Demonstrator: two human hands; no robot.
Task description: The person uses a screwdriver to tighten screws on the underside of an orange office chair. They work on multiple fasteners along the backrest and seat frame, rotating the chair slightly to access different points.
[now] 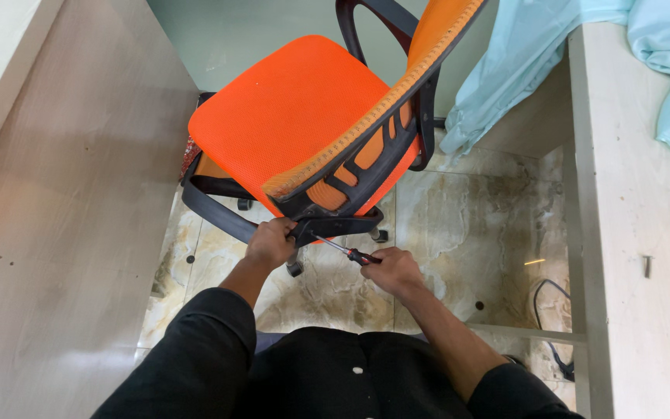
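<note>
An orange mesh office chair [296, 109] with a black plastic frame stands in front of me, its backrest nearest to me. My left hand [270, 243] grips the black bracket [335, 225] at the bottom of the backrest. My right hand [394, 269] holds a screwdriver [347, 251] with a red and black handle. Its thin shaft points up and left, and the tip meets the bracket beside my left hand. Black sleeves cover both my arms.
A light wooden panel [56, 233] rises on the left. On the right stands a pale desk [637, 233] with light blue cloth [661, 62] draped over it. A black cable [548, 310] lies on the marbled tile floor [467, 225]. A small screw [647, 265] rests on the desk.
</note>
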